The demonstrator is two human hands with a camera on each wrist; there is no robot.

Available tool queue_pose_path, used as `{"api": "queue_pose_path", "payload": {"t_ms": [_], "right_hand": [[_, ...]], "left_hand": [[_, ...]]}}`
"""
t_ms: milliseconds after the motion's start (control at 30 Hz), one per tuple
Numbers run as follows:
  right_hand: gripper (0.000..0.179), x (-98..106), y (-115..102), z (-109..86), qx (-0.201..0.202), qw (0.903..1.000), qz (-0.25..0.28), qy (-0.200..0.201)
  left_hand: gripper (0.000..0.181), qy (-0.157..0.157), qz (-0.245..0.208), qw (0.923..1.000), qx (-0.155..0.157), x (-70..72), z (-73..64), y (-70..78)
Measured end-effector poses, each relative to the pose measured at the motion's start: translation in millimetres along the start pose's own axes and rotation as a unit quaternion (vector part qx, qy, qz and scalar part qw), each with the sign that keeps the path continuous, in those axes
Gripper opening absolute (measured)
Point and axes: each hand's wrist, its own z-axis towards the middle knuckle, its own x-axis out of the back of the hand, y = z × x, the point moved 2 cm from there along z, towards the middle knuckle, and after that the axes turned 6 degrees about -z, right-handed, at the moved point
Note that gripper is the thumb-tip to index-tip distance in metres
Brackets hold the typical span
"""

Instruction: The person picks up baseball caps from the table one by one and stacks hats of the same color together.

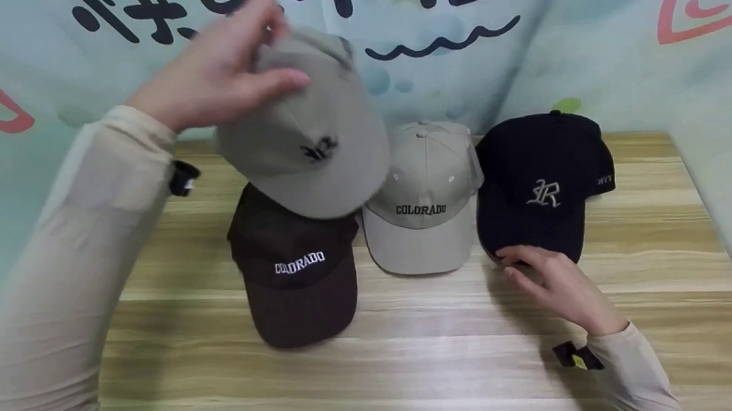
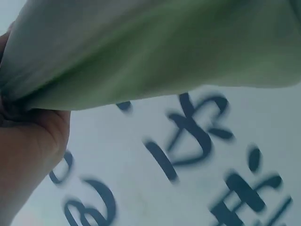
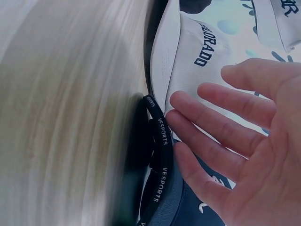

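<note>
My left hand [image 1: 215, 76] grips a grey-beige baseball cap [image 1: 331, 112] by its crown, raised above the table at the left with the brim tilted down toward me. In the left wrist view the cap [image 2: 164, 52] spreads across the top, blurred; most of the fingers are hidden. My right hand [image 1: 565, 287] is at the brim of a dark navy cap [image 1: 527, 158] with a pale R emblem. The right wrist view shows that hand's fingers [image 3: 216, 122] spread and gently bent, with nothing gripped. Whether they touch the brim I cannot tell.
A dark brown COLORADO cap [image 1: 302, 310] lies on the wood-grain table [image 1: 420, 373], below the raised cap. Between it and the navy cap sits a light beige COLORADO cap [image 1: 422, 247]. A printed cloth backdrop [image 1: 592, 60] hangs behind the table.
</note>
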Motion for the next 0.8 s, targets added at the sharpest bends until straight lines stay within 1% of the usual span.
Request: {"api": "queue_pose_path", "payload": {"t_ms": [67,167,267,333,433,467,533,600,700,767,800], "right_hand": [[0.021,0,0,0.1,0.003,1.0000,0.003,0.001],[0.021,0,1,0.0,0.009,0.9999,0.006,0.005],[0.022,0,1,0.2,0.013,0.9998,0.011,0.010],[0.022,0,1,0.2,0.015,0.9997,0.013,0.012],[0.022,-1,1,0.0,0.014,0.9997,0.013,0.013],[0.022,-1,0,0.0,0.014,0.9997,0.014,0.012],[0.022,-2,0,-0.2,0.012,0.9997,0.017,0.008],[0.022,-2,1,-0.5,0.013,0.9997,0.020,0.006],[0.022,-2,1,-1.1,0.016,0.9996,0.024,0.006],[0.022,-1,2,-1.4,0.018,0.9996,0.021,0.010],[0.022,-1,2,-1.5,0.019,0.9995,0.020,0.012]], "left_hand": [[0.037,-0.028,-0.021,0.9991,-0.023,-13.7,7.3,11.5],[0.037,-0.078,-0.057,0.9946,-0.038,-35.5,17.0,28.4],[0.036,-0.126,-0.092,0.9860,-0.059,-58.7,25.2,41.3],[0.036,-0.153,-0.110,0.9795,-0.072,-74.6,30.4,47.4],[0.037,-0.190,-0.139,0.9674,-0.093,-100.0,37.6,52.1],[0.037,-0.204,-0.146,0.9634,-0.094,-108.4,39.6,52.8],[0.037,-0.229,-0.151,0.9556,-0.109,-124.8,43.2,53.1],[0.037,-0.259,-0.159,0.9454,-0.118,-139.5,46.0,52.6],[0.037,-0.293,-0.161,0.9333,-0.130,-156.8,51.4,51.3],[0.037,-0.310,-0.163,0.9274,-0.132,-165.0,56.7,49.8],[0.038,-0.314,-0.161,0.9261,-0.133,-168.4,59.8,48.8]]}}
